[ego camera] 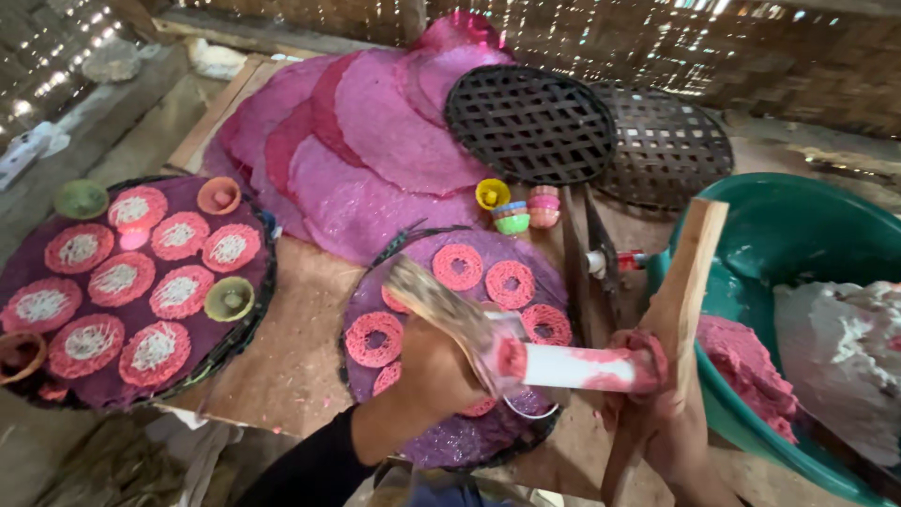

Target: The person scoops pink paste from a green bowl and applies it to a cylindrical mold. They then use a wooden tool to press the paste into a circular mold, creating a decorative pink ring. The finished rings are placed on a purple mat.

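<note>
So the left hand [434, 368] is curled tight around the handle end of a white press tube [572, 366], which is smeared with pink dough; the tube lies over the near right edge of the round purple tray [450, 441], which I'll use as the landmark. Pink dough rings [458, 267] sit on that tray, mostly along its far and left sides; one ring is half hidden under the hand. The right hand [657, 413] is right of the tray, clasped around an upright wooden stick [690, 272] at the tube's far end; fingers blurry, but clearly closed. Further right of the tray, a green basin [798, 235] holds pink and white dough. Left of the tray sits a second tray [246, 324] of filled rings and small cups; behind the tray, big pink sheets [375, 141] and two woven racks.
</note>
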